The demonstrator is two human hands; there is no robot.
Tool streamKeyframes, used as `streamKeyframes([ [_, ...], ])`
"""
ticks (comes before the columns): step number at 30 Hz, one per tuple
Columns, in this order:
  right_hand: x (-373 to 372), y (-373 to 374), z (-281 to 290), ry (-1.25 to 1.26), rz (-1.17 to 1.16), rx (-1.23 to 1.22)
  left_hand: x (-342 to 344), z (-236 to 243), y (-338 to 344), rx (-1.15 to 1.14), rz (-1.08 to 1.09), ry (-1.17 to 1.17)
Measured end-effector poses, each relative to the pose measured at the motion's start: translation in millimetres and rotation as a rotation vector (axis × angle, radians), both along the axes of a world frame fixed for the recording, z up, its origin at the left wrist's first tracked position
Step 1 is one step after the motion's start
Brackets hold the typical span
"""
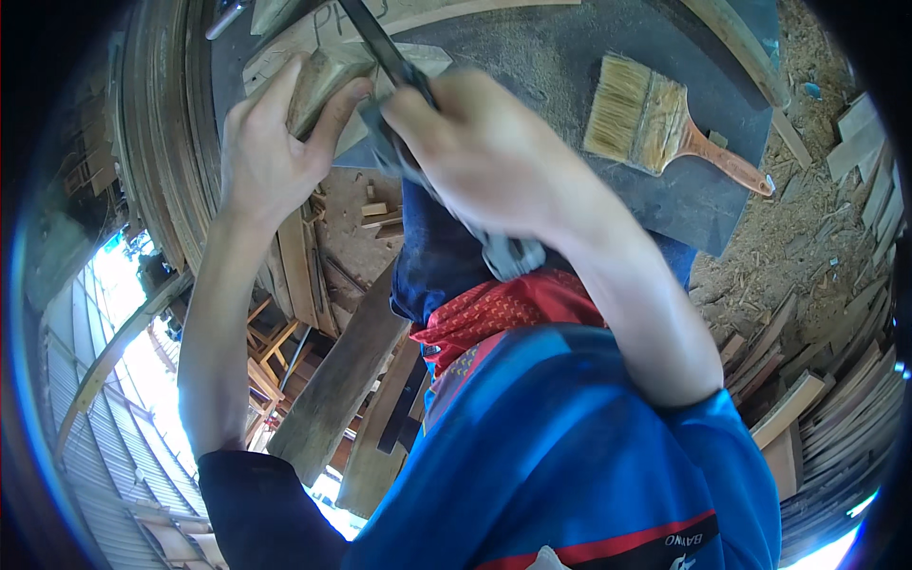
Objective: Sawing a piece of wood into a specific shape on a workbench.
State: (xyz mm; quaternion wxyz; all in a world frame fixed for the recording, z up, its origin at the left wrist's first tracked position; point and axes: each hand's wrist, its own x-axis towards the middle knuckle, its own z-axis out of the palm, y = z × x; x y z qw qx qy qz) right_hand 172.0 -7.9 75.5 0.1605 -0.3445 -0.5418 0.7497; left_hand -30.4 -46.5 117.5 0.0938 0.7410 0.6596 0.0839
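My left hand [268, 152] is closed round a short piece of wood [321, 90] at the edge of a dark work table [541, 57], thumb on the near side. Beside it, my right hand [470, 152] is wrapped round a long tool with a narrow dark bar [378, 43] and a grey metal part [513, 256] that ends in a loop below the wrist. Motion blurs this hand and the tool, so the tool's exact kind cannot be made out. Under the held wood lies a pale, flat wooden piece [427, 59].
A wide paintbrush [670, 123] with a wooden handle lies on the table to the right. A curved wooden strip [741, 52] runs along the far right edge. Stacked boards [166, 142] stand at the left, with more timber [826, 408] at the right. Shavings cover the floor [750, 275].
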Motion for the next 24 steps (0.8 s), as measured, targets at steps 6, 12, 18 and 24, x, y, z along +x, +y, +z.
streamKeyframes([
  [6, 5.7, -30.4, -22.2, 0.216, -0.153, 0.324, -0.7, -1.0, -0.6, 0.024, -0.034, 0.034],
  [12, -13.2, -0.3, -8.5, -0.033, -0.146, 0.193, -1.1, -3.2, 3.6, 0.016, 0.02, 0.045],
  [18, 4.4, -32.2, -19.3, 0.083, -0.185, 0.361, -5.9, -2.5, 4.2, -0.07, 0.08, 0.062],
  [24, -9.7, 7.9, -12.3, -0.043, -0.044, 0.147, -8.7, -2.6, 9.4, -0.05, 0.006, -0.019],
])
